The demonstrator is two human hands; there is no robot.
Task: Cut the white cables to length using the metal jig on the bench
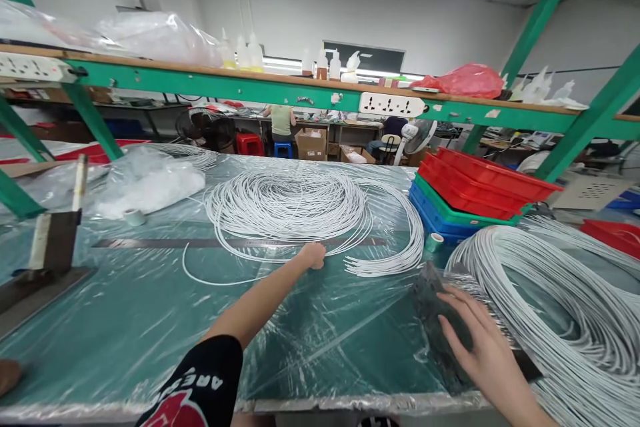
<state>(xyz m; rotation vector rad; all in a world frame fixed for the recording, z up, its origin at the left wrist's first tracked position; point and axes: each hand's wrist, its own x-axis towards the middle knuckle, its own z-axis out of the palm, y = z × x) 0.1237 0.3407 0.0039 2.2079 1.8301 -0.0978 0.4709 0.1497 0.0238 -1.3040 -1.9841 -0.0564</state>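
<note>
My left hand point(313, 255) is closed around thin white cable near the front of a large loose coil point(287, 203). One cable end point(215, 282) curves out on the left below it. Beside the hand, to its right, lie the cut ends of a smaller white cable bundle point(385, 265). My right hand point(475, 337) rests on a dark grey metal-looking block point(435, 320), its thumb and fingers spread apart over the surface. Just right of this hand is a thick coil of white cable point(545, 293). What lies under the right palm is hidden.
Stacked red, green and blue trays point(485, 190) stand at the right, with a tape roll point(434, 241) beside them. A long flat metal strip point(160, 243) crosses the table. At left stands a metal tool with an upright handle point(57, 240). A green shelf frame point(240, 90) spans above.
</note>
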